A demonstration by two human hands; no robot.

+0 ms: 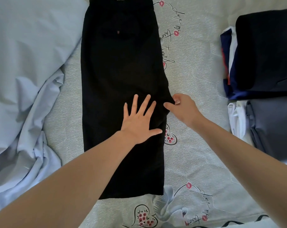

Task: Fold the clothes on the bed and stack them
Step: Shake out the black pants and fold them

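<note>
A pair of black trousers [121,66] lies lengthwise on the bed, folded leg over leg, waistband at the far end. My left hand [139,120] presses flat on the middle of the trousers with fingers spread. Just to its right, my right hand [180,107] pinches the protruding crotch corner at the trousers' right edge between thumb and fingers.
The patterned bedsheet [197,79] shows hearts and script. A crumpled light blue sheet [24,96] fills the left side. On the right sit two stacks of folded clothes: a dark navy pile [262,55] farther away and a grey and white pile [270,129] closer.
</note>
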